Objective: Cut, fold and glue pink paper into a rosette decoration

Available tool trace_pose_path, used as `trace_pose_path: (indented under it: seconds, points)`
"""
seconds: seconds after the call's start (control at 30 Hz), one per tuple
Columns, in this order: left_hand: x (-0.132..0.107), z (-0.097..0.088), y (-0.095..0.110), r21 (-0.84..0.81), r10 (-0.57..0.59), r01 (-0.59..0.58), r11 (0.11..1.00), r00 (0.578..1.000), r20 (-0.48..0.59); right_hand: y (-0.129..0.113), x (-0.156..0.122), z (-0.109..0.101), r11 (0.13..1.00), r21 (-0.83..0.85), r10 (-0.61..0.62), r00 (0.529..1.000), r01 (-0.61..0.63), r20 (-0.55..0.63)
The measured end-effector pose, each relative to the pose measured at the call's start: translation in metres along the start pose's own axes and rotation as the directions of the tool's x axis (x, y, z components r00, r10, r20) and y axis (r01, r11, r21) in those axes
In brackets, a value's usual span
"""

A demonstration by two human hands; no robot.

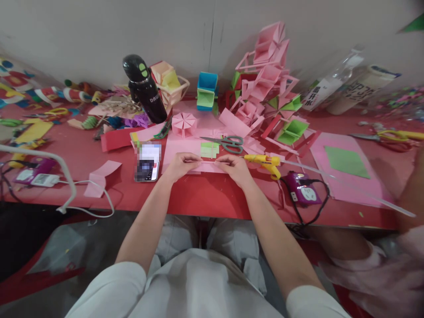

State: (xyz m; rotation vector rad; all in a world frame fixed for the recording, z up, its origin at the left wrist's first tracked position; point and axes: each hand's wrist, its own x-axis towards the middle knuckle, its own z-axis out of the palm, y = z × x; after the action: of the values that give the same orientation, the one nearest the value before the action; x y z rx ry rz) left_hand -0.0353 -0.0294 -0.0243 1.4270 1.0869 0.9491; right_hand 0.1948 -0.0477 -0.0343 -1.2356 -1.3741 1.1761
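Observation:
A narrow strip of pink paper stretches between my two hands, just above the red table. My left hand pinches its left end, and my right hand pinches the right end. Beyond my fingers lie pale green paper pieces on a pink sheet. Scissors with grey-green handles rest just past them. To the right of my right hand is a yellow glue gun with a long clear glue stick in its back. A phone lies left of my left hand.
A black bottle, a blue-green paper box and a pile of pink folded paper shapes stand at the back. A purple power socket with a cable sits at right. A co-worker's arm shows at the right edge.

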Motion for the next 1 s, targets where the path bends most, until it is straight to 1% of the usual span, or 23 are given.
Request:
trace_pose_path:
  seconds: [0.17, 0.4, 0.6, 0.8, 0.93, 1.0]
  points:
    - [0.0007, -0.0012, -0.0018, -0.032, -0.017, 0.018, 0.999, 1.000, 0.023, 0.0016, 0.0001, 0.0002, 0.999, 0.018, -0.029, 1.000, 0.028, 0.009]
    - [0.0008, 0.0000, -0.0020, -0.044, -0.047, 0.048, 0.998, 0.999, 0.025, 0.0007, 0.0001, 0.0010, 0.999, 0.039, -0.010, 1.000, 0.010, 0.005]
    - [0.0021, 0.0004, -0.0060, -0.009, -0.032, 0.032, 0.999, 0.999, 0.003, 0.0023, 0.0004, 0.0008, 0.999, 0.031, -0.010, 1.000, 0.010, 0.025]
    - [0.0022, -0.0001, -0.0051, 0.011, 0.008, -0.008, 1.000, 1.000, -0.010, -0.0034, -0.0013, 0.0004, 1.000, 0.015, -0.013, 0.999, 0.012, 0.039]
    - [0.0028, -0.0003, -0.0047, 0.012, 0.028, -0.027, 1.000, 0.999, -0.018, -0.0040, -0.0024, 0.0012, 0.994, 0.094, 0.046, 0.996, -0.054, 0.082]
    - [0.0027, -0.0001, -0.0042, 0.008, 0.027, -0.027, 1.000, 1.000, -0.014, -0.0026, -0.0025, 0.0016, 0.989, 0.128, 0.058, 0.995, -0.068, 0.083]
